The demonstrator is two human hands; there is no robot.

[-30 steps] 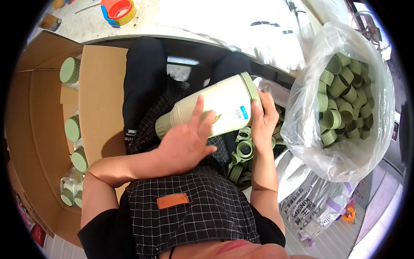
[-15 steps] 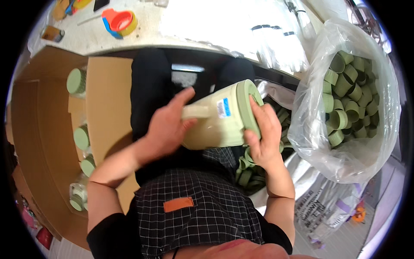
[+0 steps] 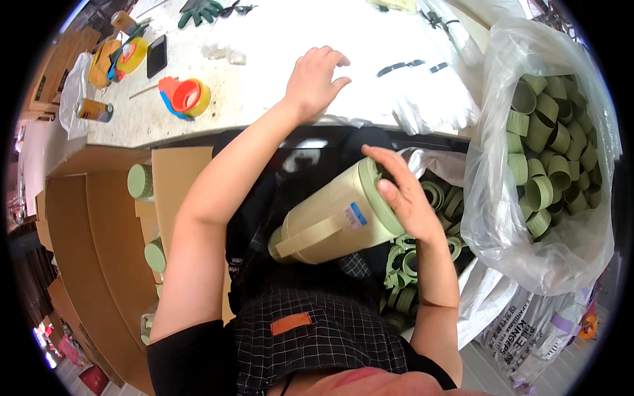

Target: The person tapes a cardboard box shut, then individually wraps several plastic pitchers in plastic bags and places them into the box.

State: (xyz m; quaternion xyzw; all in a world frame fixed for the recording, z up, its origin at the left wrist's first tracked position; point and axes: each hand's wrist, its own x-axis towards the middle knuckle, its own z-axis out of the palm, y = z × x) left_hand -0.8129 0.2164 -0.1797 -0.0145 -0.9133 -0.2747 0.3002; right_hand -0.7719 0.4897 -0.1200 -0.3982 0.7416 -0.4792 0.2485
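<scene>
A pale green pitcher (image 3: 323, 221) with a darker green lid and a blue-and-white label lies tilted over my lap, its handle toward me. My right hand (image 3: 403, 191) grips it at the lid end, thumb and fingers round the rim. Stretched forward over the white-covered table, my left hand (image 3: 317, 79) is empty, with its fingers apart. Beneath it is a sheet of white plastic bags (image 3: 370, 79). Just beyond my right forearm, green rings and handle-shaped parts (image 3: 403, 264) fill a sack beside my leg.
A clear plastic bag (image 3: 475, 198) of green ring pieces stands at the right. At the left is an open cardboard box (image 3: 99, 264) holding green-lidded containers (image 3: 140, 181). On the table lie a tape roll in a red holder (image 3: 188, 97), a phone (image 3: 157, 57) and a spray can (image 3: 94, 110).
My left hand has left the pitcher's handle and reached forward over the table. The pitcher has turned and dropped slightly in my right hand. The view has tilted up toward the table.
</scene>
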